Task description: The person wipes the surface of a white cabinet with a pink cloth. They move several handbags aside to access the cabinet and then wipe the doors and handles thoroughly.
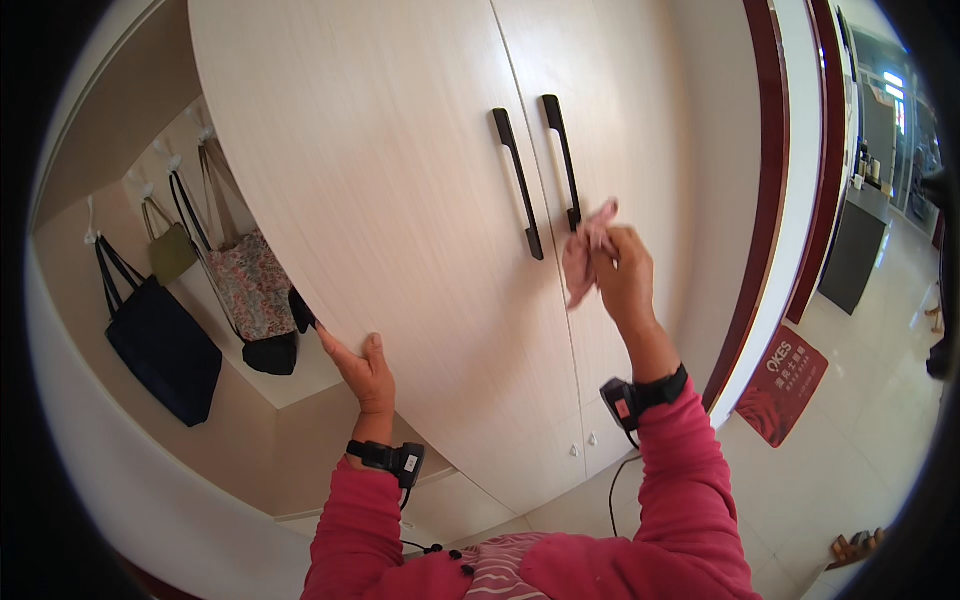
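My right hand (627, 274) grips a crumpled pink cloth (582, 264) just below and beside the black bar handle (562, 157) of the right cabinet door (626, 157). My left hand (364, 375) lies at the left edge of the pale wood-grain cabinet door (375, 225), thumb on its face, fingertips partly hidden at the edge; it holds nothing that I can see. A second black bar handle (517, 184) is fixed to that left door. Both doors look shut. Black devices with straps sit on both wrists.
Left of the door, an open niche holds a dark tote bag (165, 352), a small green bag (171, 253) and a floral bag (255, 285) on hooks. At right are a red doormat (784, 386), a dark counter (859, 247) and shoes (855, 546). A black cable (611, 495) hangs near my right arm.
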`<state>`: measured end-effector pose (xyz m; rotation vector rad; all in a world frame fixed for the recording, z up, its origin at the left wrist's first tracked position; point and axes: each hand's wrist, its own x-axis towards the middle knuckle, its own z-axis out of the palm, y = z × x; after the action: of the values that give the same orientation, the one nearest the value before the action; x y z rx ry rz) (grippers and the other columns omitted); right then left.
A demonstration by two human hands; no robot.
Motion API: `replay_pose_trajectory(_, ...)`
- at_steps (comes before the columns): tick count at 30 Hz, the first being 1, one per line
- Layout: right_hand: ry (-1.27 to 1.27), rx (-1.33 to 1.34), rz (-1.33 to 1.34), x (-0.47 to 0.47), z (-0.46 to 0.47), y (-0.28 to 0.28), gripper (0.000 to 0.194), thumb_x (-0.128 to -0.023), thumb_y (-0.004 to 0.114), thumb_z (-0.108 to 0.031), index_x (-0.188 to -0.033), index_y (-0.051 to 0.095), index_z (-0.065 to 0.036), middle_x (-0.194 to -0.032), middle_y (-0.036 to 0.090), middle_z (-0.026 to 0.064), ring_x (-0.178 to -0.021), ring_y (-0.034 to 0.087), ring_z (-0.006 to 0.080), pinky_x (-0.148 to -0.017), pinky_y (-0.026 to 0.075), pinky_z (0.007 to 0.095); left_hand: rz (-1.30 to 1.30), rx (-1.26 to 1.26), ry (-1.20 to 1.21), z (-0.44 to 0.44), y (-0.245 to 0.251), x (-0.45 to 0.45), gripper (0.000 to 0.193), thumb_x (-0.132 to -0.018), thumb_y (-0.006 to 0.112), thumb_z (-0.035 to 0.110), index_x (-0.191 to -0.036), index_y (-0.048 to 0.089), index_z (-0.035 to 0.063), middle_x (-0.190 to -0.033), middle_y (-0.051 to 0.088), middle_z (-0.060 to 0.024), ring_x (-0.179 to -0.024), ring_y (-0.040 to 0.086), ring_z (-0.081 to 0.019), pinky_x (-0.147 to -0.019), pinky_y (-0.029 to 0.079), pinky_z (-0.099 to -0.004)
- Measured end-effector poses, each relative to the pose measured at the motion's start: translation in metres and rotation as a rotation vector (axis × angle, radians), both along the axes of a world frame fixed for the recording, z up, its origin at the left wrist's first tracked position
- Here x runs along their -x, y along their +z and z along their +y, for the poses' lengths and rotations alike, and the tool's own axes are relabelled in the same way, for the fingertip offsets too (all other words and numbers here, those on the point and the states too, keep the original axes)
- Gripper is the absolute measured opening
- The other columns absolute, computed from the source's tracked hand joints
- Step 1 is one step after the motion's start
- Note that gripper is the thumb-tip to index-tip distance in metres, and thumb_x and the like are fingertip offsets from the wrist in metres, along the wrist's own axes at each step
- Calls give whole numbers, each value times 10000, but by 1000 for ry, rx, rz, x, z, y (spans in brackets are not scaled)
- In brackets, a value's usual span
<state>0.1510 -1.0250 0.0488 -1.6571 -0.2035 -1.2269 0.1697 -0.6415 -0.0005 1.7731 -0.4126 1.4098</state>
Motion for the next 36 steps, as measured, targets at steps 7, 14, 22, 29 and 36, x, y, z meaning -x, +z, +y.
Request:
replay_pose_trajectory(7, -177, 279, -369, -30, 29, 122, 161, -903, 603, 3, -1042, 671, -45, -1008, 652, 128, -909, 643, 338, -781, 533, 389, -1, 8, -43, 3, -3, 0, 823, -948, 633, 126, -1562, 113, -47, -1535, 271, -283, -1383, 350, -394, -1152, 294, -459)
replay_pose_trajectory(14, -236, 400, -32, -37, 40, 56, 124, -892, 576, -26, -985, 654, -56, -1029, 660, 110, -933, 639, 342, -779, 543, 422, -8, 53, -137, 3, -4, -1, 827, -939, 645, 104, -1560, 122, -52, -1524, 283, -276, -1369, 357, -389, -1148, 298, -457)
replay_pose_trajectory(22, -154, 332, -298, -9, 80, 75, 211, -828, 675, -24, -1029, 655, -86, -1027, 656, 116, -920, 650, 347, -753, 550, 422, 19, 20, -60, 2, -2, 3, 830, -914, 639, 86, -1550, 127, -65, -1517, 287, -287, -1361, 354, -402, -1130, 311, -472)
replay_pose_trajectory(29, -248, 362, -384, -23, 126, 88, 342, -834, 651, 22, -1167, 581, -16, -1204, 588, 155, -1093, 610, 356, -816, 551, 401, 5, -17, -46, 8, -7, 1, 834, -895, 642, 103, -1551, 150, -48, -1493, 314, -276, -1334, 366, -415, -1119, 310, -502)
replay_pose_trajectory(36, -254, 310, -140, -23, 132, -11, 397, -856, 631, 26, -1247, 579, -21, -1301, 573, 169, -1158, 597, 363, -866, 551, 393, -5, -22, -17, 7, -7, 3, 846, -871, 654, 42, -1552, 158, -39, -1482, 335, -271, -1323, 379, -416, -1128, 305, -495)
